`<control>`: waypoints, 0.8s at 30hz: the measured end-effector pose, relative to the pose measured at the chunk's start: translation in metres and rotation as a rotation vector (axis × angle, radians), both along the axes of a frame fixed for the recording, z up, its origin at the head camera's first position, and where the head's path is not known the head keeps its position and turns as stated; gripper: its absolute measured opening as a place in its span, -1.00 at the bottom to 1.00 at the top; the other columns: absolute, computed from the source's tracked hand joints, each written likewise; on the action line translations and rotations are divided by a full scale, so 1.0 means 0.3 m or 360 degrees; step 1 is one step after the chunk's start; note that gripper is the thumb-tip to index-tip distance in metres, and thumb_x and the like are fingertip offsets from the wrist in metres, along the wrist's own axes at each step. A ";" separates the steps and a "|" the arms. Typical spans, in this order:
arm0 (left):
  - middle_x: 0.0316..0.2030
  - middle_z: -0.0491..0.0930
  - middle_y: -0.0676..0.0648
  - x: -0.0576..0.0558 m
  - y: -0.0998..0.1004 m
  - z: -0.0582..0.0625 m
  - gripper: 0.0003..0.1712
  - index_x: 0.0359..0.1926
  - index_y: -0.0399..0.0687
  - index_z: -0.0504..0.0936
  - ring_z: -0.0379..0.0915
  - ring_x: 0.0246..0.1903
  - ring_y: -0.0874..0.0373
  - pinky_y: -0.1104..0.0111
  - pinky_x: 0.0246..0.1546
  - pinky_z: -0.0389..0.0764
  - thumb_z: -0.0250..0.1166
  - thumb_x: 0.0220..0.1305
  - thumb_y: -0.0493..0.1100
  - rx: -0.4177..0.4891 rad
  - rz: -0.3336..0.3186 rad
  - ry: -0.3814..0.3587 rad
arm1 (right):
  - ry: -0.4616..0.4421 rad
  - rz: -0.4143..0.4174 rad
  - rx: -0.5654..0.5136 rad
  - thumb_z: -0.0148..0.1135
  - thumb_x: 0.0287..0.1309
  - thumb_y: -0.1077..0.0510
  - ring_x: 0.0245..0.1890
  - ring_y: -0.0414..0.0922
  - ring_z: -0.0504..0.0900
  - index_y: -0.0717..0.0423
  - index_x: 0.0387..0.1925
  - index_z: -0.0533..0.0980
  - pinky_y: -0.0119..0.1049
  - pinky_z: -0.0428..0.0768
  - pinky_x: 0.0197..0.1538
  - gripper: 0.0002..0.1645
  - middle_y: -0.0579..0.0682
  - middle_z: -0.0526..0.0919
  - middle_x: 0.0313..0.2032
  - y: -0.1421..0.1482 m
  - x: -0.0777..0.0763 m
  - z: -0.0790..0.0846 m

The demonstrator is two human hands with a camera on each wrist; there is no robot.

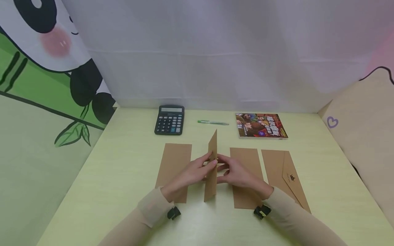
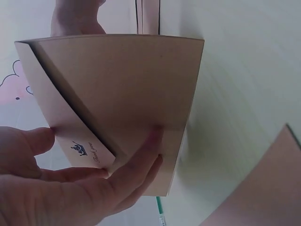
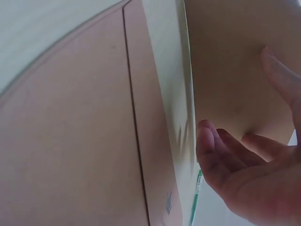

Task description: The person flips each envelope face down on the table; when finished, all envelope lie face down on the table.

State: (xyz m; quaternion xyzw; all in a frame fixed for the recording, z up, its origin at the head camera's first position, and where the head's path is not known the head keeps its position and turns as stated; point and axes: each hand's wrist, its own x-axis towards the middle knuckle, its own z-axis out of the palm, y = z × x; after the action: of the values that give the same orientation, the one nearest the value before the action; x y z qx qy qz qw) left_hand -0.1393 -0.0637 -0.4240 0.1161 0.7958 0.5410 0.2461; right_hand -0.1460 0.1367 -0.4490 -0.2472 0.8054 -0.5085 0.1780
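Between my two hands a brown kraft envelope (image 1: 210,188) stands upright, almost edge-on in the head view. Its pointed flap (image 2: 87,150), printed with a small crown, faces my left hand (image 1: 197,171). The left thumb lies at the flap's folded edge, and the left fingers (image 2: 134,176) spread over the face and hold it. On the other, plain side, my right hand (image 1: 235,172) holds the envelope with bent fingers (image 3: 230,155), some tips touching the paper. Whether its lower edge touches the table is hard to tell.
A plain brown envelope (image 1: 178,157) lies left, another (image 1: 244,164) right, and one flap-up (image 1: 277,164) farther right. Behind them are a calculator (image 1: 169,119), a green pen (image 1: 213,122) and a colourful book (image 1: 261,125). A white curtain (image 1: 197,75) hangs at the back.
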 end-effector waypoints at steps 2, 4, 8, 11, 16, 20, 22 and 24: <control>0.37 0.18 -0.11 0.000 0.001 0.004 -0.24 0.48 0.02 0.03 0.36 0.15 -0.05 0.15 -0.18 0.60 0.01 0.41 0.18 0.0025 0.0012 0.0003 | -0.0025 -0.0006 -0.0033 0.47 0.00 0.16 0.01 0.07 0.54 0.21 0.39 0.16 -0.05 0.56 -0.06 -0.02 0.14 0.41 0.20 -0.002 -0.002 0.001; 0.35 0.22 -0.12 -0.001 0.002 0.007 -0.27 0.48 0.03 0.05 0.38 0.13 -0.04 0.18 -0.21 0.61 0.00 0.43 0.17 0.0066 0.0039 -0.0002 | -0.0046 -0.0017 -0.0063 0.47 0.00 0.18 0.02 0.09 0.53 0.18 0.40 0.15 -0.03 0.55 -0.03 -0.01 0.13 0.40 0.21 -0.005 -0.004 0.004; 0.32 0.26 -0.10 0.000 0.001 0.016 -0.31 0.47 0.08 0.09 0.40 0.12 -0.04 0.22 -0.25 0.62 0.00 0.44 0.15 0.0178 0.0112 -0.0057 | -0.0041 -0.0052 -0.0081 0.48 -0.02 0.13 0.02 0.13 0.54 0.09 0.42 0.12 -0.08 0.56 -0.04 0.03 0.13 0.37 0.24 -0.011 -0.002 0.012; 0.34 0.24 -0.11 0.004 0.000 0.025 -0.32 0.46 0.07 0.11 0.39 0.13 -0.10 0.24 -0.25 0.62 -0.01 0.43 0.16 0.0250 0.0146 -0.0080 | -0.0042 -0.0077 -0.0078 0.50 -0.04 0.03 -0.01 0.14 0.56 0.00 0.43 0.12 -0.16 0.58 -0.07 0.06 0.18 0.36 0.24 -0.014 0.002 0.017; 0.36 0.21 -0.13 0.011 -0.005 0.030 -0.33 0.46 0.00 0.12 0.36 0.15 -0.18 0.20 -0.21 0.61 -0.04 0.46 0.14 0.0344 0.0166 -0.0074 | -0.0118 -0.0080 -0.0123 0.50 -0.05 0.00 -0.02 0.13 0.58 -0.15 0.43 0.10 -0.20 0.58 -0.09 0.07 0.25 0.30 0.27 -0.017 0.004 0.015; 0.34 0.23 -0.15 0.017 -0.010 0.033 -0.37 0.47 0.06 0.08 0.35 0.15 -0.17 0.15 -0.18 0.59 -0.06 0.48 0.09 0.0434 0.0157 -0.0072 | -0.0153 -0.0059 -0.0155 0.48 -0.02 0.05 0.00 0.12 0.57 -0.15 0.43 0.09 -0.16 0.57 -0.07 0.05 0.23 0.26 0.30 -0.017 0.002 0.012; 0.34 0.23 -0.16 0.020 -0.012 0.036 -0.37 0.48 0.09 0.06 0.36 0.15 -0.16 0.14 -0.18 0.59 -0.07 0.49 0.07 0.0460 0.0150 -0.0064 | -0.0158 -0.0054 -0.0157 0.47 -0.01 0.07 0.00 0.11 0.57 -0.15 0.43 0.08 -0.16 0.57 -0.06 0.04 0.21 0.25 0.31 -0.016 0.002 0.012; 0.34 0.23 -0.13 0.023 -0.014 0.039 -0.37 0.48 0.11 0.05 0.36 0.14 -0.13 0.15 -0.17 0.59 -0.06 0.49 0.08 0.0472 0.0161 -0.0070 | -0.0170 -0.0056 -0.0166 0.47 0.00 0.08 -0.01 0.11 0.58 -0.16 0.43 0.08 -0.15 0.57 -0.06 0.04 0.20 0.24 0.31 -0.015 0.005 0.014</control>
State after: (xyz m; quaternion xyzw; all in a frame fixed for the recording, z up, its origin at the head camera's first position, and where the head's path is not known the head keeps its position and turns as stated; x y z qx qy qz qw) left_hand -0.1324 -0.0679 -0.4124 0.0991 0.7064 0.6667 0.2161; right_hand -0.1446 0.1322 -0.4449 -0.2143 0.7713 -0.5653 0.1988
